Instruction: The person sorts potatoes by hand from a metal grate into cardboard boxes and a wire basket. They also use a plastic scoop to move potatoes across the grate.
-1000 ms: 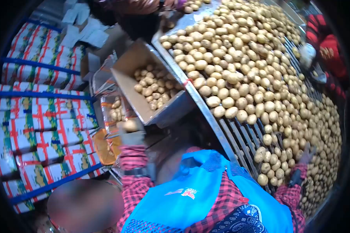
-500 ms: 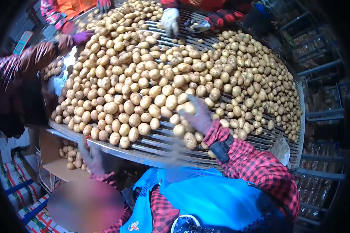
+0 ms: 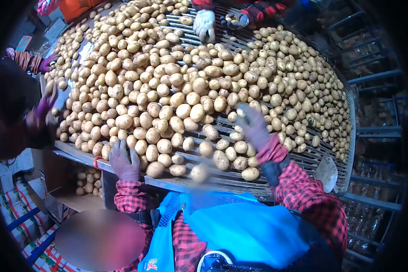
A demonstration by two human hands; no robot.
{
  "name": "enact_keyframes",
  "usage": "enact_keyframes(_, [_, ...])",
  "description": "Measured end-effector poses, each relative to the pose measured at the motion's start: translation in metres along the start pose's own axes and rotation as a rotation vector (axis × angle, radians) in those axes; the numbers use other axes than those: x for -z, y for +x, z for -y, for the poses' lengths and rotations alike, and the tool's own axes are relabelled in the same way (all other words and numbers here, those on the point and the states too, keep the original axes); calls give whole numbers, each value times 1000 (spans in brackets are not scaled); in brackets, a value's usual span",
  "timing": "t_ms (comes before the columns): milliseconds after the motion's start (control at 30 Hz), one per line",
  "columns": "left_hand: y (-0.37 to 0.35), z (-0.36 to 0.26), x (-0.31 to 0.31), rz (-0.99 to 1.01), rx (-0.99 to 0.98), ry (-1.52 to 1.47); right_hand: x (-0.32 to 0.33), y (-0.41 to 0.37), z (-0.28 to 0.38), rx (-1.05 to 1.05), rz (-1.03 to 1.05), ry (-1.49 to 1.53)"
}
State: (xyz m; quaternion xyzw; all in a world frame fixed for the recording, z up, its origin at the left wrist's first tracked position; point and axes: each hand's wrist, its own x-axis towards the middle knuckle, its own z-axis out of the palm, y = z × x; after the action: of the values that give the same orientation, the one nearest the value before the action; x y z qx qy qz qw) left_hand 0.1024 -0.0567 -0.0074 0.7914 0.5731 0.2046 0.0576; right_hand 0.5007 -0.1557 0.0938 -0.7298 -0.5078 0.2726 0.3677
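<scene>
Potatoes [image 3: 183, 111] of many sizes are heaped over a slatted metal sorting table [image 3: 303, 165]. My left hand [image 3: 124, 162], in a greyish-purple glove, rests at the near edge with fingers apart, touching potatoes there. Farther right, my right hand [image 3: 255, 128], gloved alike, is slightly blurred. Its fingers are stretched out beside the potatoes on the bars, and nothing shows in its grasp. Between my hands, a blurred potato [image 3: 198, 173] is in motion near the front edge. Several other potatoes lie loosely on the slats around it.
A cardboard box [image 3: 72, 199] holding potatoes stands below the left edge. A white scoop-like piece [image 3: 326, 173] lies at the table's right corner. Across the table are a co-worker's white glove [image 3: 204, 25] and dark glove [image 3: 235, 20]; purple-gloved hands [image 3: 47, 102] work at left.
My left hand has risen from beside the box onto the table edge. My right hand has shifted slightly right, away from the potatoes it was touching. Several potatoes have rolled toward the front.
</scene>
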Motion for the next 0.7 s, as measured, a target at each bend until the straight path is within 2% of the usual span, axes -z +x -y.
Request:
enact_keyframes(33, [0,0,-1,-2,0,-4,22,13,-20,-44,-80,-103])
enact_keyframes(100, [0,1,-1,-24,-9,-38,58,27,-55,-213,-11,-330])
enact_keyframes(133, [-1,0,0,-24,-8,-39,60,25,-66,-212,-10,-332])
enact_keyframes(200, [0,-2,3,-35,-5,-45,60,21,-85,-125,-16,-649])
enact_keyframes(233, [1,-1,2,-38,-6,-43,66,21,-93,-123,-17,-647])
enact_keyframes(300, [-2,2,-1,-49,-22,-55,80,21,-105,-173,-154,-746])
enact_keyframes(367, [-1,3,-3,-57,-23,-58,103,35,-98,-462,-200,-697])
enact_keyframes(433, [0,2,-3,-73,-5,-59,121,45,-92,-510,-230,-592])
enact_keyframes(467, [0,0,-1,-69,-7,-57,113,40,-72,-420,-205,-513])
enact_keyframes(500, [-1,0,0,-62,-18,-56,99,36,-70,-423,-198,-513])
enact_keyframes(567, [-2,-1,-1,-59,-9,-46,72,29,-68,-231,133,-670])
enact_keyframes(633, [-1,2,-2,-60,-7,-27,39,17,-66,-120,98,-858])
enact_keyframes(667, [0,2,-3,-79,-20,-31,27,19,-65,-192,131,-1014])
enact_keyframes(700, [0,3,-4,-95,-34,-38,23,23,-69,-196,130,-1005])
